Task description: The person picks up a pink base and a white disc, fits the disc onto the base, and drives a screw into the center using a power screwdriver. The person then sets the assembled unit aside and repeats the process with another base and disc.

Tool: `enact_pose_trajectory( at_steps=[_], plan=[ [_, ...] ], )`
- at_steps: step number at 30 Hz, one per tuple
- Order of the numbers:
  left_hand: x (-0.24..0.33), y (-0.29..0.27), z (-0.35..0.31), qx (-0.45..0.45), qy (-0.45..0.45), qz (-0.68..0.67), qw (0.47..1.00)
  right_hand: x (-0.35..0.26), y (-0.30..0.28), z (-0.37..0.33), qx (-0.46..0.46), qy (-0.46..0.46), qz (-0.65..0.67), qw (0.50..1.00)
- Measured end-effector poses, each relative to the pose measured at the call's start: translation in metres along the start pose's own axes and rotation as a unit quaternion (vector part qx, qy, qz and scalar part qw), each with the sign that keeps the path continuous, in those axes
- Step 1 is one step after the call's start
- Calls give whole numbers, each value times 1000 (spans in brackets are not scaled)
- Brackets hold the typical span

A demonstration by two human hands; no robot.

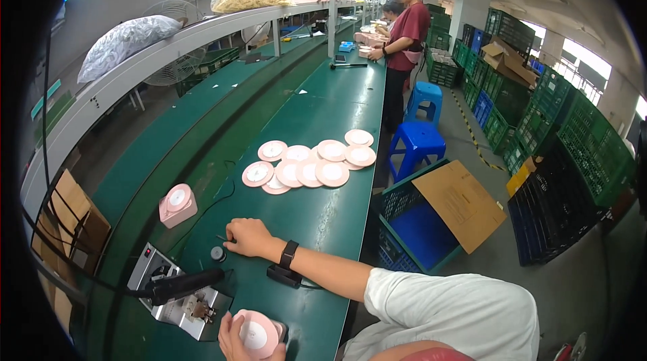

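Observation:
At the bottom edge, my left hand (232, 342) curls its fingers around a pink casing with a round, white-centred face (257, 334). Farther up the bench, my right hand (251, 237), with a black band on its wrist, is closed; a thin dark tip sticks out from its fingers, its kind hard to make out. Just beside those fingers stands a small grey round piece (218, 254). A silver bench device with a black handle (182, 287) sits left of my left hand. Behind it is a pink box with a round disc on top (178, 204).
Several pink discs with white centres (310, 170) lie spread over the green bench (330, 108). A dark box with a cable (284, 276) sits under my right forearm. Crates with cardboard (461, 206), blue stools (416, 140) and a standing person (408, 27) are to the right.

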State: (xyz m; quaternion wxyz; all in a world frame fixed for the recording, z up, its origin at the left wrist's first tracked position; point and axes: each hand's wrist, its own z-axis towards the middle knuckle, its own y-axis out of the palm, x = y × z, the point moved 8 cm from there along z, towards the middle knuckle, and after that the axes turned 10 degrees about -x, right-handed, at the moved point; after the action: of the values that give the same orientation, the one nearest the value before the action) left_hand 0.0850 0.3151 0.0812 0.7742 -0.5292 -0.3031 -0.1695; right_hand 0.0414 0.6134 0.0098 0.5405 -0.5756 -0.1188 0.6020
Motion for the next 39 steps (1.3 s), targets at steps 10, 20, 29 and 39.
enact_pose_trajectory(
  at_steps=[10,20,29,39],
  plan=[
    [5,3,11,-48,-72,50,995,-6,14,9,-22,58,-161,985],
    [-20,13,5,-58,-49,54,996,-6,24,4,-31,60,-206,976],
    [-21,14,2,-62,-38,71,995,-9,11,-2,8,22,-65,998],
    [-12,13,-1,-23,30,103,994,-28,20,-1,-59,-59,93,992]
  ],
)
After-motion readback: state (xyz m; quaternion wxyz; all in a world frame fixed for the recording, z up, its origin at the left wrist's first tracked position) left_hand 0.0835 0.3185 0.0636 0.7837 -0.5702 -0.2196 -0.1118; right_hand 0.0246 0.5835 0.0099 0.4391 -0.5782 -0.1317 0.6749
